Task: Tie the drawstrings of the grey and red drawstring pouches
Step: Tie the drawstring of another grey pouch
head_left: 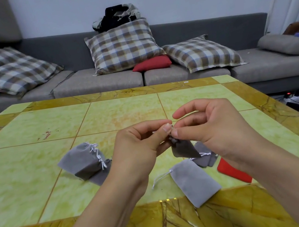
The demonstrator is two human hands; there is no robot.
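Tabletop (28, 130) stretches bare beyond your raised hands. Your left hand (140, 145) and right hand (212, 124) each pinch the drawstring of a grey pouch (183, 148) dangling between them.

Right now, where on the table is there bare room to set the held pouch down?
Bare tiles lie across the far half of the table and at the near left. It is crowded by the tied grey pouches on the left, and under the hands, around the flat grey pouch and the red pouch.

Grey pouches (195, 181), white drawstrings (94, 148); red pouch (233, 171); yellow-green marbled table (46, 123); plaid cushions (122, 46).
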